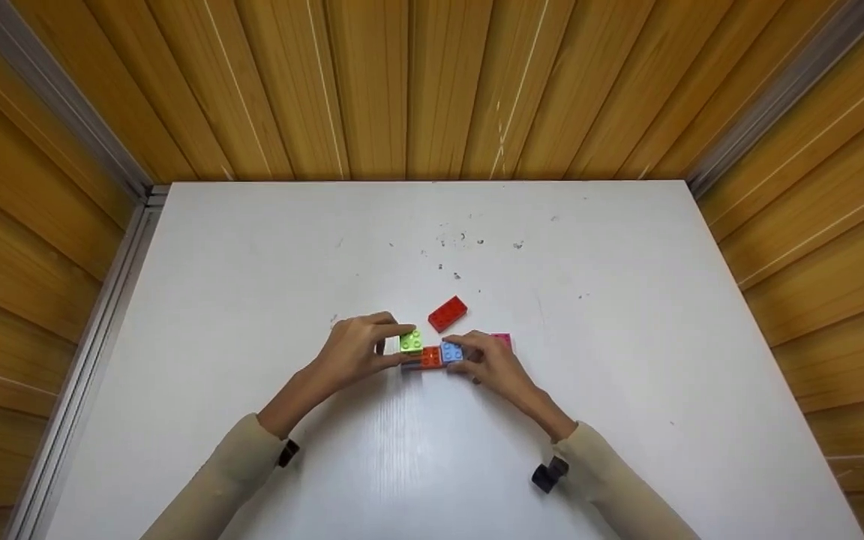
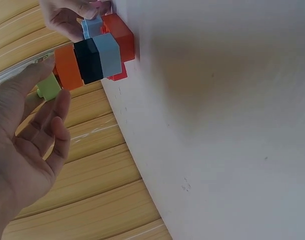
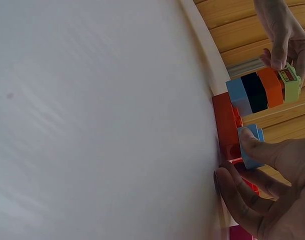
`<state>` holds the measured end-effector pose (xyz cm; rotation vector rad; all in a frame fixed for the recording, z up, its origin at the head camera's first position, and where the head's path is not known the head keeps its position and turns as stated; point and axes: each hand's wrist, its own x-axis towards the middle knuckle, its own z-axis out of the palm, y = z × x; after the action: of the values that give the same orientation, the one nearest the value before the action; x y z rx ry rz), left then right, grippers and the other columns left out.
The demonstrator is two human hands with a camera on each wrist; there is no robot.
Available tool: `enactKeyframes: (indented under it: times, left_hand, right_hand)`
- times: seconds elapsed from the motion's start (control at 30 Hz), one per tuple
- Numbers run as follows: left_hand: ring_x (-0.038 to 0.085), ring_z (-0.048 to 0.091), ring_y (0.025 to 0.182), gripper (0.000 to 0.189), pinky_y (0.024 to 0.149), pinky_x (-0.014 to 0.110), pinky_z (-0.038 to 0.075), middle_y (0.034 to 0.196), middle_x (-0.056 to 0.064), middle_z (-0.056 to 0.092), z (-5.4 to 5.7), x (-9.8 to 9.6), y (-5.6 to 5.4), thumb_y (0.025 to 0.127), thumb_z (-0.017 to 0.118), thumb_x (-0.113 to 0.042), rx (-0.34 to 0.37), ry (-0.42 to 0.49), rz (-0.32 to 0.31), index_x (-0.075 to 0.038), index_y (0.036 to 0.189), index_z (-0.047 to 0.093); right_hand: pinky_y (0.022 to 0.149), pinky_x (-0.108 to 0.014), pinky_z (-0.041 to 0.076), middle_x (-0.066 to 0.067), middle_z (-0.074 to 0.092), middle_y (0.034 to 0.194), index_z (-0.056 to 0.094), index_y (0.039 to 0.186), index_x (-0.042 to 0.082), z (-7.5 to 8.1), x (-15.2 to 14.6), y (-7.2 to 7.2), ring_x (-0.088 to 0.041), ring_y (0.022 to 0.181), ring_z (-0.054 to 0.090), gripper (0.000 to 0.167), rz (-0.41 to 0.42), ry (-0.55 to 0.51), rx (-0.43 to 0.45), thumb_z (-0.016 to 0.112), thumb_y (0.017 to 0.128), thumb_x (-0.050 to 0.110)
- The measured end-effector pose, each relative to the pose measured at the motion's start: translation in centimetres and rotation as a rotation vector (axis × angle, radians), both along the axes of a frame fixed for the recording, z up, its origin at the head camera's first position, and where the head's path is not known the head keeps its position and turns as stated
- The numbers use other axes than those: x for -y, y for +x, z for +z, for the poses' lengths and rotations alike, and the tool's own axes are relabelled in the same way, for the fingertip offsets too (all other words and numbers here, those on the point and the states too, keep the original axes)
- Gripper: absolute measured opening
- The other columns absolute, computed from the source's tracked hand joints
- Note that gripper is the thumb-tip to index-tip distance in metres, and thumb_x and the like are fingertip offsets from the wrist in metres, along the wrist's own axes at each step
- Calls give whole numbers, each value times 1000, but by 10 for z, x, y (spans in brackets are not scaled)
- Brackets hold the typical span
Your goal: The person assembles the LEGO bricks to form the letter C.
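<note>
My left hand [image 1: 357,345] pinches a light green brick [image 1: 411,342] between thumb and fingers. That brick tops a column, above an orange brick [image 3: 270,87], a black brick [image 3: 255,91] and a light blue brick [image 3: 238,95]. The column stands at one end of a long orange-red brick [image 3: 223,125], which lies on the table. At the other end, my right thumb and fingers grip a second light blue brick [image 1: 452,352]. In the right wrist view, my right hand [image 3: 287,175] has its thumb flat on this brick's side.
A loose red brick [image 1: 448,313] lies on the white table [image 1: 252,262] just beyond the build. Partly behind my right hand shows a pink brick [image 1: 503,341]. Wood-look panels [image 1: 372,90] border the table's far edge and sides.
</note>
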<state>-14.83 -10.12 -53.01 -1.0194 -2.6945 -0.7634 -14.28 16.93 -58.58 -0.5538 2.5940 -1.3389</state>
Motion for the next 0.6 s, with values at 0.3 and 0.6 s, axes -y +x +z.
enactKeyframes:
  times: [0.3, 0.6]
  left_hand:
    - [7, 54, 59, 39, 54, 20, 43, 93, 2, 77, 3, -4, 1, 82, 86, -35, -48, -59, 23, -16, 115, 79]
    - [8, 59, 60, 37, 53, 19, 42, 97, -2, 78, 5, -4, 0, 81, 87, -36, -55, -71, 38, -18, 112, 79]
  right_hand:
    - [60, -19, 53, -6, 69, 102, 72, 129, 14, -2, 0, -1, -8, 73, 56, 43, -18, 30, -4, 81, 86, 9]
    - [61, -19, 53, -4, 65, 92, 73, 128, 14, 0, 2, 1, -7, 72, 56, 43, -20, 21, 0, 81, 85, 10]
